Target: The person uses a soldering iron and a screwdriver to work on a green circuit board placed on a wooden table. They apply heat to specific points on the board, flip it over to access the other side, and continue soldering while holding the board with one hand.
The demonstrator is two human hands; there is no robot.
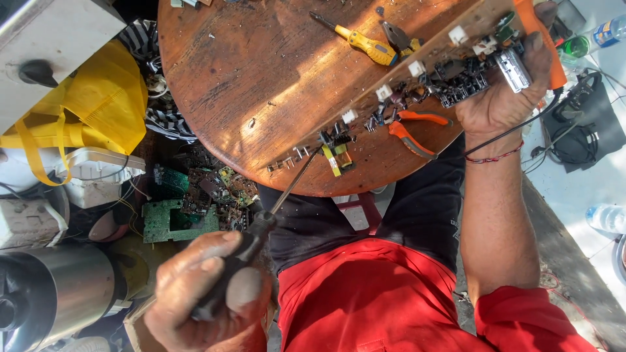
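A person's left hand (208, 296) is gripping a black-handled screwdriver (274, 212), its tip probing a circuit board (417, 85) propped on the round wooden table (261, 72). The right hand (505, 98) is clasping the board's far end. Stiff, light and brittle-looking, it seems best held by its edges.

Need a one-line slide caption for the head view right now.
Left hand aims a screwdriver at a circuit board gripped by the right hand over a round wooden table.
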